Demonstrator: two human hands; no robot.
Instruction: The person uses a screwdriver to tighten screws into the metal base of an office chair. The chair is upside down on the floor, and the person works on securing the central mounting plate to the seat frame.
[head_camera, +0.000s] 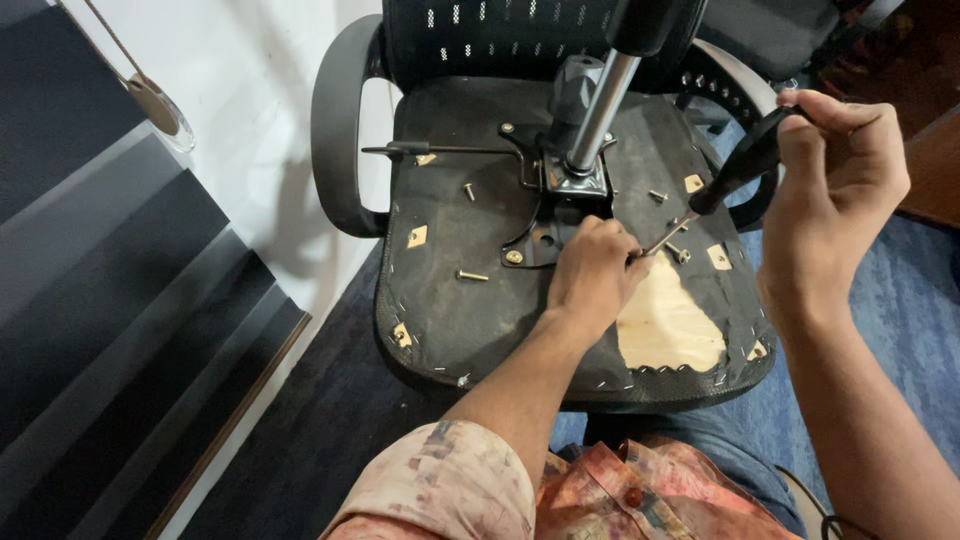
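An upturned office chair seat (470, 300) lies in front of me, its black fabric underside up, with a torn patch of bare wood (665, 325). A metal mounting plate (545, 215) and a chrome gas cylinder (600, 105) sit at its middle. My right hand (840, 175) grips the black handle of a screwdriver (735, 175), whose shaft slants down to the left. My left hand (592, 272) rests on the seat at the screwdriver's tip, fingers pinched around it. Loose bolts (472, 275) lie on the seat.
A black armrest (335, 130) curves off the seat's left side and a lever (440, 150) sticks out from the plate. A white wall and dark stair-like panels (120, 300) are at left. Blue carpet (915, 300) lies at right.
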